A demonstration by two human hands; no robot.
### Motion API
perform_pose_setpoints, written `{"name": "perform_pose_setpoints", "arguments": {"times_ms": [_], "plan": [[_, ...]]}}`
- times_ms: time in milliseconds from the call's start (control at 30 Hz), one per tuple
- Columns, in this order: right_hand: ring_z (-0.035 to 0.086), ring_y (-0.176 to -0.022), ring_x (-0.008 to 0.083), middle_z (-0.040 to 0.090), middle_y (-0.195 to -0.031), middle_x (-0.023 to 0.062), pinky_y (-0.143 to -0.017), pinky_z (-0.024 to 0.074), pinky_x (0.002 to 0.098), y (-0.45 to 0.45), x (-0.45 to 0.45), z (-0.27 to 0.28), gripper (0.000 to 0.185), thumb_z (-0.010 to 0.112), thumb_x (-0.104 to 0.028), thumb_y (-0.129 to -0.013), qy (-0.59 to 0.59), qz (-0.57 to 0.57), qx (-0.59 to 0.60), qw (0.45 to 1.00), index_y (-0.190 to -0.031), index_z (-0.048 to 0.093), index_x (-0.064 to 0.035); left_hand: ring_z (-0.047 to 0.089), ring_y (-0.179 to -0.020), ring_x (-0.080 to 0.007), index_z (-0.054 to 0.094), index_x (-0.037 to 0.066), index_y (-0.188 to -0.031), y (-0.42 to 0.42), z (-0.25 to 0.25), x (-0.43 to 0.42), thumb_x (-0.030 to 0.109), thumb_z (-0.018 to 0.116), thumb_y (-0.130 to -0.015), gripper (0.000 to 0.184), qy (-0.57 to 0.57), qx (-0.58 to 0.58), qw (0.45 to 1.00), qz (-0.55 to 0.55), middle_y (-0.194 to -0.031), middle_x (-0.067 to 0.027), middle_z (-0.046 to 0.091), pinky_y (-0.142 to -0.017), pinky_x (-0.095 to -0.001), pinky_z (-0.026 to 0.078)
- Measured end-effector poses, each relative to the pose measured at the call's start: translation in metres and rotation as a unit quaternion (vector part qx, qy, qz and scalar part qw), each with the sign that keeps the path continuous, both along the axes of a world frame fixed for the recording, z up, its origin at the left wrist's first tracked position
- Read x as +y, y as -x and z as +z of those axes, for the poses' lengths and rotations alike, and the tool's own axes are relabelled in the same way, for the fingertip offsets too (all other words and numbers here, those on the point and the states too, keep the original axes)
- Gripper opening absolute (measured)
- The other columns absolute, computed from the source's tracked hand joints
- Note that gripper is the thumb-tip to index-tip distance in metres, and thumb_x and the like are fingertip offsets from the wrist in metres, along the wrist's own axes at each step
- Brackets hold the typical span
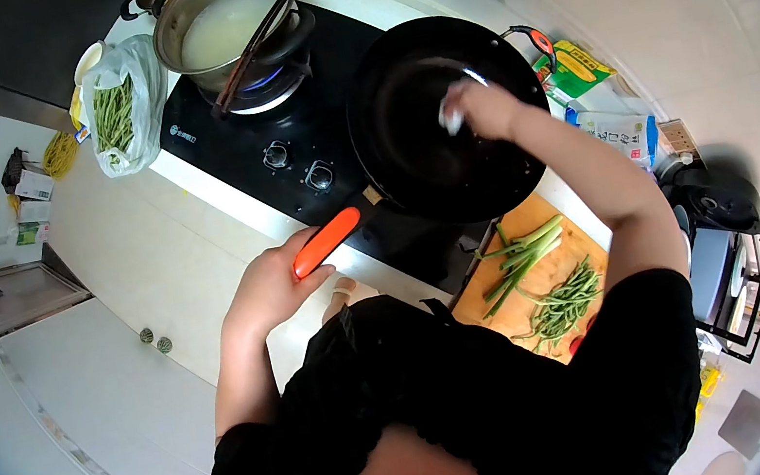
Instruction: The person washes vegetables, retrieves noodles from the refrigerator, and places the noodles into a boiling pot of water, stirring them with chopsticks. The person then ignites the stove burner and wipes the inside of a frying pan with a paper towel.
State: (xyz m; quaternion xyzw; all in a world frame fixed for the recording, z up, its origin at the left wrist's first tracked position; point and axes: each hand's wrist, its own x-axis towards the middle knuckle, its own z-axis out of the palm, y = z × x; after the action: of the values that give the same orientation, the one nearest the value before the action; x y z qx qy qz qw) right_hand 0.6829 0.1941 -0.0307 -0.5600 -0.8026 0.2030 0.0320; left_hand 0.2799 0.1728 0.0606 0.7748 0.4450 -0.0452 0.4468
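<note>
My left hand (pixel 274 283) is wrapped round the orange handle (pixel 327 243) of a large black wok (pixel 420 177). The wok sits over the right side of the black gas stove. Over the wok's inner surface, my right hand (pixel 482 111) is closed on a crumpled white paper towel (pixel 451 119), only partly visible between the fingers. The inside of the wok is dark and shiny, with a light streak near the hand.
A steel pot (pixel 220 20) of cloudy liquid stands over a lit burner, chopsticks (pixel 258 44) across its rim. Beside it is a plastic bag of green beans (pixel 114 115). Scallions (pixel 530 254) and cut beans (pixel 567 303) lie on a cutting board (pixel 479 293). Packets (pixel 621 138) line the wall.
</note>
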Motion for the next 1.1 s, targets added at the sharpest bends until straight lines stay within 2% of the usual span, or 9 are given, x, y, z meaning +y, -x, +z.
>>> {"name": "perform_pose_setpoints", "arguments": {"times_ms": [67, 200, 367, 533, 667, 800, 833, 933, 1100], "plan": [[0.058, -0.087, 0.0278, 0.059, -0.089, 0.0105, -0.074, 0.0486, 0.0380, -0.023, 0.023, 0.007, 0.010, 0.053, -0.008, -0.071, -0.138, 0.024, -0.202, 0.969, -0.076, 0.061, -0.0092, 0.060, -0.076, -0.0301, 0.050, 0.006, -0.117, -0.001, 0.001, -0.002, 0.026, 0.065, -0.077, 0.047, -0.010, -0.005, 1.000, 0.003, -0.084, -0.0153, 0.063, -0.074, -0.0335, 0.046], [0.060, -0.087, 0.0289, 0.061, -0.089, 0.0110, -0.074, 0.0492, 0.0380, -0.024, -0.014, -0.005, 0.013, 0.053, -0.006, -0.071, 0.045, -0.068, -0.294, 0.952, -0.080, 0.062, -0.0077, 0.060, -0.075, -0.0303, 0.050, 0.006, -0.117, 0.000, 0.001, -0.004, 0.027, 0.065, -0.077, 0.047, -0.017, 0.006, 1.000, 0.010, -0.083, -0.0154, 0.063, -0.073, -0.0336, 0.046], [0.061, -0.084, 0.0283, 0.064, -0.082, 0.0127, -0.074, 0.0481, 0.0352, 0.005, -0.063, 0.031, 0.028, 0.052, 0.004, -0.060, 0.320, -0.030, -0.059, 0.945, -0.076, 0.068, -0.0122, 0.060, -0.073, -0.0301, 0.050, 0.007, -0.117, 0.001, 0.000, -0.002, 0.028, 0.064, -0.078, 0.046, -0.022, 0.006, 1.000, -0.002, -0.082, -0.0158, 0.063, -0.071, -0.0337, 0.046], [0.061, -0.080, 0.0301, 0.065, -0.082, 0.0135, -0.070, 0.0500, 0.0368, -0.023, -0.022, 0.030, 0.012, 0.059, -0.008, -0.066, 0.056, -0.066, -0.308, 0.948, -0.074, 0.068, -0.0086, 0.060, -0.074, -0.0306, 0.050, 0.006, -0.117, 0.000, 0.000, -0.005, 0.027, 0.064, -0.078, 0.047, -0.030, 0.013, 0.999, -0.004, -0.082, -0.0164, 0.063, -0.071, -0.0343, 0.046], [0.062, -0.083, 0.0295, 0.065, -0.085, 0.0138, -0.070, 0.0505, 0.0372, -0.005, -0.054, 0.046, 0.014, 0.060, -0.012, -0.068, 0.200, -0.042, -0.347, 0.915, -0.078, 0.069, -0.0078, 0.060, -0.077, -0.0308, 0.049, 0.007, -0.119, -0.001, -0.001, -0.004, 0.029, 0.062, -0.078, 0.049, -0.033, 0.017, 0.999, -0.003, -0.079, -0.0161, 0.062, -0.072, -0.0354, 0.046], [0.060, -0.090, 0.0307, 0.064, -0.088, 0.0151, -0.078, 0.0474, 0.0346, 0.012, -0.067, 0.034, 0.025, 0.054, 0.001, -0.063, 0.331, -0.114, 0.014, 0.937, -0.083, 0.067, -0.0084, 0.060, -0.077, -0.0308, 0.049, 0.007, -0.119, 0.000, -0.002, -0.003, 0.029, 0.062, -0.078, 0.048, -0.027, 0.016, 0.999, -0.003, -0.079, -0.0160, 0.062, -0.072, -0.0355, 0.046], [0.059, -0.088, 0.0322, 0.065, -0.086, 0.0150, -0.077, 0.0473, 0.0345, 0.006, -0.062, 0.025, 0.027, 0.054, 0.004, -0.061, 0.254, -0.147, 0.045, 0.955, -0.083, 0.065, -0.0071, 0.060, -0.076, -0.0310, 0.049, 0.007, -0.119, 0.000, -0.002, -0.003, 0.029, 0.062, -0.078, 0.048, -0.025, 0.014, 1.000, -0.003, -0.079, -0.0161, 0.062, -0.072, -0.0355, 0.046], [0.057, -0.092, 0.0329, 0.060, -0.093, 0.0152, -0.079, 0.0468, 0.0357, -0.005, -0.040, 0.005, 0.027, 0.055, 0.004, -0.065, -0.043, -0.183, -0.060, 0.980, -0.089, 0.061, -0.0061, 0.060, -0.076, -0.0312, 0.049, 0.007, -0.118, -0.001, 0.000, -0.003, 0.029, 0.063, -0.078, 0.048, -0.020, 0.014, 1.000, -0.003, -0.080, -0.0162, 0.062, -0.072, -0.0356, 0.046], [0.056, -0.096, 0.0326, 0.059, -0.097, 0.0161, -0.084, 0.0453, 0.0351, 0.033, -0.063, -0.001, 0.032, 0.055, 0.004, -0.065, 0.127, -0.128, -0.092, 0.979, -0.095, 0.061, -0.0065, 0.060, -0.076, -0.0310, 0.050, 0.006, -0.117, -0.003, 0.003, -0.003, 0.028, 0.063, -0.078, 0.047, -0.009, 0.023, 1.000, 0.003, -0.080, -0.0161, 0.062, -0.072, -0.0355, 0.046]]}}
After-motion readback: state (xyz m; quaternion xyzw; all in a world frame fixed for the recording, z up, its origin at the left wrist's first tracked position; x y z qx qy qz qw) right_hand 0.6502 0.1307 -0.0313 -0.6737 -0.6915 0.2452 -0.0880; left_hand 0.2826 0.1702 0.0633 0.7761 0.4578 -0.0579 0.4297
